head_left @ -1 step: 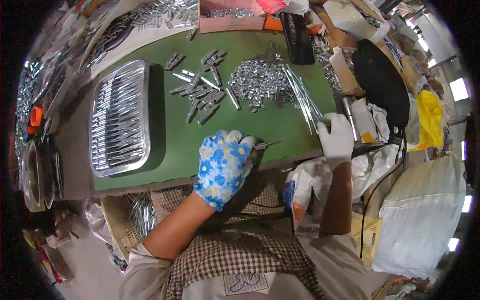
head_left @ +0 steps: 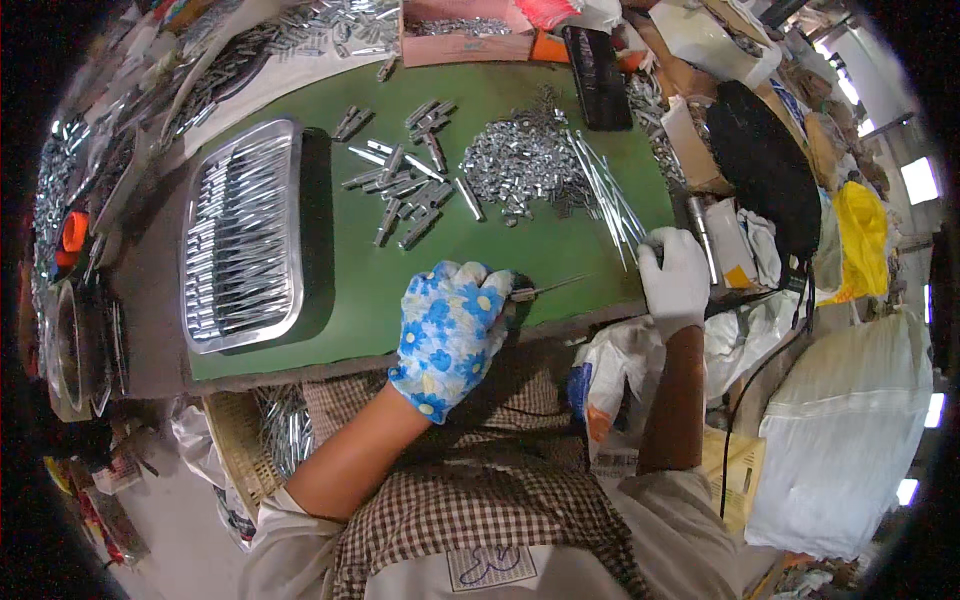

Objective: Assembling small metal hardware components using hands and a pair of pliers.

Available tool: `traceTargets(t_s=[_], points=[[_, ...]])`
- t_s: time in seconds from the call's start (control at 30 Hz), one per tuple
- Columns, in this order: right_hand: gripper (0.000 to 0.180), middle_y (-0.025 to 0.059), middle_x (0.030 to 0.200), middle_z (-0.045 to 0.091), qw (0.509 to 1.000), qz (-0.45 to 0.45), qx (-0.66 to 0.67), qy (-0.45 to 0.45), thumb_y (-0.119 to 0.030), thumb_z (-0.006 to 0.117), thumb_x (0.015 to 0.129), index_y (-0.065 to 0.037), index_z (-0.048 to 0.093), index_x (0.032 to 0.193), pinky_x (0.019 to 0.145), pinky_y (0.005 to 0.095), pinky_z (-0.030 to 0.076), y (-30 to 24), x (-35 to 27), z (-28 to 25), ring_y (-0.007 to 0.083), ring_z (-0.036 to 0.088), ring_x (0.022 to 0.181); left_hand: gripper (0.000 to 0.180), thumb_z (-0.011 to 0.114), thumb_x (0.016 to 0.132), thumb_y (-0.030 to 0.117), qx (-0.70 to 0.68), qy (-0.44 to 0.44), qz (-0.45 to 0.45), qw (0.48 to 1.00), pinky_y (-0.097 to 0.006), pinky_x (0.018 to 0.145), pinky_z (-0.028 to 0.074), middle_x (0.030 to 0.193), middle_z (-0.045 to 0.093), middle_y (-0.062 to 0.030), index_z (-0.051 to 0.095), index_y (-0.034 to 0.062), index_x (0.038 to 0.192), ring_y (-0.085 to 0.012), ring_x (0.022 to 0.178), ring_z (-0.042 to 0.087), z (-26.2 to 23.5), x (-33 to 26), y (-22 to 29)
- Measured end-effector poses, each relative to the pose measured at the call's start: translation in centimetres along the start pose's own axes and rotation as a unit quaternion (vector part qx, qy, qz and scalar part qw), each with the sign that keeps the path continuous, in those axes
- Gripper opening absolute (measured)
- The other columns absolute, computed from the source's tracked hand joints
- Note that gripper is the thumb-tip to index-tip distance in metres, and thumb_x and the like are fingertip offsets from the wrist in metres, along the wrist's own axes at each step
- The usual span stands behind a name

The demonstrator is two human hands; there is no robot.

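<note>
My left hand [head_left: 450, 328], in a white glove with blue flowers, is closed around a small metal piece with a thin rod [head_left: 550, 288] pointing right above the table's near edge. My right hand [head_left: 676, 275], in a white glove, has its fingers curled at the lower ends of several thin metal rods [head_left: 608, 200]. Whatever its fingertips hold is hidden. Left of the rods lies a heap of small silver metal parts [head_left: 515, 165]. Slim metal cylinders [head_left: 405, 185] are scattered farther left. A silver tray [head_left: 292, 260] holds rows of rod-ended metal pieces.
The green tabletop [head_left: 375, 300] carries these parts. At its far side stand a pink box [head_left: 465, 48] of small parts and a black phone-like slab [head_left: 598, 78]. A metal-shafted tool [head_left: 702, 235] lies beyond my right hand. White sacks [head_left: 840, 440] stand at the right.
</note>
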State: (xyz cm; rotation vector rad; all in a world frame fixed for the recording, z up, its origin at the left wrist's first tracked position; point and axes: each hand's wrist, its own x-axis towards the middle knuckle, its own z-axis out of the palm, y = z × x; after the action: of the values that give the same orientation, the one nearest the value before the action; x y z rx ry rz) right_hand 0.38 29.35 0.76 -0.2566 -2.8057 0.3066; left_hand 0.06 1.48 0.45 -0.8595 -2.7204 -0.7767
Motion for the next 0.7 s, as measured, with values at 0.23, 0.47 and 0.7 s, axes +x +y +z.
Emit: traceTargets(t_s=[0.23, 0.47, 0.7], points=[[0.017, 0.0196, 0.093, 0.066, 0.980, 0.096, 0.164, 0.057, -0.015, 0.058, 0.090, -0.001, 0.059, 0.100, 0.074, 0.0411, 0.050, -5.1, -0.9, -0.6, 0.0369, 0.064, 0.082, 0.030, 0.069, 0.071, 0.020, 0.039, -0.027, 0.034, 0.998, -0.041, 0.072, 0.044, 0.090, 0.058, -0.0051, 0.067, 0.0144, 0.101, -0.0268, 0.089, 0.056, -0.2, 1.3, 0.5], [0.015, 0.0173, 0.092, 0.066, 0.946, 0.036, 0.284, 0.153, -0.007, 0.061, 0.087, 0.000, 0.062, 0.101, 0.076, 0.0343, 0.050, -7.8, -2.7, 4.3, 0.0286, 0.065, 0.080, 0.021, 0.066, 0.072, 0.018, 0.040, 0.035, 0.038, 0.998, -0.042, 0.071, 0.043, 0.088, 0.056, -0.0067, 0.060, 0.0120, 0.091, -0.0284, 0.084, 0.055, -1.7, 0.7, -1.3], [0.016, 0.0146, 0.090, 0.065, 0.966, 0.001, 0.207, 0.156, -0.003, 0.059, 0.086, 0.000, 0.063, 0.101, 0.075, 0.0349, 0.050, -8.0, -3.0, 4.8, 0.0289, 0.063, 0.080, 0.014, 0.063, 0.079, 0.011, 0.234, 0.110, -0.088, 0.962, -0.046, 0.074, 0.047, 0.089, 0.060, -0.0149, 0.062, 0.0062, 0.092, -0.0353, 0.084, 0.059, -14.6, -1.0, -16.9]])
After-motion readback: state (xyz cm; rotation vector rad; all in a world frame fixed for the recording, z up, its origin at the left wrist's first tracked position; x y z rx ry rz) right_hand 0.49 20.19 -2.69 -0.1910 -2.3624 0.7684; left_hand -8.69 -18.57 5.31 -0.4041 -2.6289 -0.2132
